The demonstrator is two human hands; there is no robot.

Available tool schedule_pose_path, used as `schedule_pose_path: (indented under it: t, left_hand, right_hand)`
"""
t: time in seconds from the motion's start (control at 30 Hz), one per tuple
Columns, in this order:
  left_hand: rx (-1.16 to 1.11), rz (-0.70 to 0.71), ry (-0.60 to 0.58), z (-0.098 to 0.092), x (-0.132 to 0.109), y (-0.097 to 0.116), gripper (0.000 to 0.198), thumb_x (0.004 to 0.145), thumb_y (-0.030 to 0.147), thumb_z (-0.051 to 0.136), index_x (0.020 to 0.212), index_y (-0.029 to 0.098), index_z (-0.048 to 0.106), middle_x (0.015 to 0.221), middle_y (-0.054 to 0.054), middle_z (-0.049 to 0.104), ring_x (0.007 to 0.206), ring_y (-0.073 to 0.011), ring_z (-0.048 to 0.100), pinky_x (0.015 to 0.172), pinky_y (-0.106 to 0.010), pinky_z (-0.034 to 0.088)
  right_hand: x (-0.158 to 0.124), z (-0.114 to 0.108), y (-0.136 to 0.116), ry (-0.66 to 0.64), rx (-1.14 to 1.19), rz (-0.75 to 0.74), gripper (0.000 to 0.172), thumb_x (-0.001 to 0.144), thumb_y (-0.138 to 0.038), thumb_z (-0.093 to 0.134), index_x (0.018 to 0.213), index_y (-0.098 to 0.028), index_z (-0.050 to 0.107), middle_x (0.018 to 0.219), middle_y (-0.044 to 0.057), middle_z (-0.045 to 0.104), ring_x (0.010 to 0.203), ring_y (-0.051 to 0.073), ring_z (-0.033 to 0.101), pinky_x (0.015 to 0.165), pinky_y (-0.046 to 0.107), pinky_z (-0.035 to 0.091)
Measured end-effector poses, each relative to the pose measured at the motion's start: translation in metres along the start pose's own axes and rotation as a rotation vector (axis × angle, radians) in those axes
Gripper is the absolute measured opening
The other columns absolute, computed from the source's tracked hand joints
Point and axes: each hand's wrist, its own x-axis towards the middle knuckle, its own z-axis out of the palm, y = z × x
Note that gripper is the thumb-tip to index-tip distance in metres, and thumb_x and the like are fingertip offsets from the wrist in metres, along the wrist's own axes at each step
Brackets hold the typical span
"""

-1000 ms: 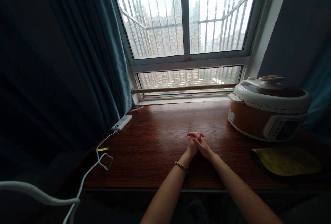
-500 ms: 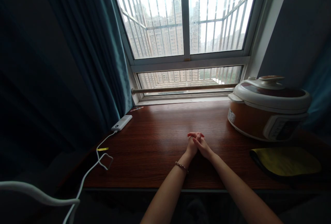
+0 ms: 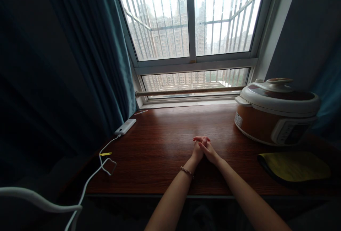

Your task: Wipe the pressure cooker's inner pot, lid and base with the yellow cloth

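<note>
My left hand (image 3: 197, 150) and my right hand (image 3: 209, 151) rest together in the middle of a dark wooden table (image 3: 160, 152), fingers interlaced and closed round each other. Nothing shows inside them. A beaded bracelet (image 3: 187, 171) circles my left wrist. Both forearms reach in from the bottom edge of the head view.
An orange and white electric cooker (image 3: 275, 112) stands at the table's right. A yellow cloth (image 3: 295, 167) lies in front of it. A white power bank (image 3: 125, 126) with a white cable (image 3: 90, 179) sits at the left, beside a teal curtain (image 3: 101, 53). A barred window (image 3: 190, 28) is behind.
</note>
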Motion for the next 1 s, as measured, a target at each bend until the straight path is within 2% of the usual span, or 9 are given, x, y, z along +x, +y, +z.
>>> schedule_pose_path:
  t: [1.0]
  left_hand:
    - [-0.016,0.027,0.012,0.0004,0.0000,-0.0072,0.040,0.085,0.048,0.038,0.078,0.015,0.060,0.072,-0.005,0.062,0.071,-0.0179,0.058,0.066,-0.030,0.046]
  right_hand:
    - [-0.0003,0.0008,0.0020,0.008,0.007,0.007,0.039,0.088,-0.046,0.041,0.114,-0.020,0.055,0.108,0.008,0.058,0.103,0.022,0.053,0.092,0.037,0.040]
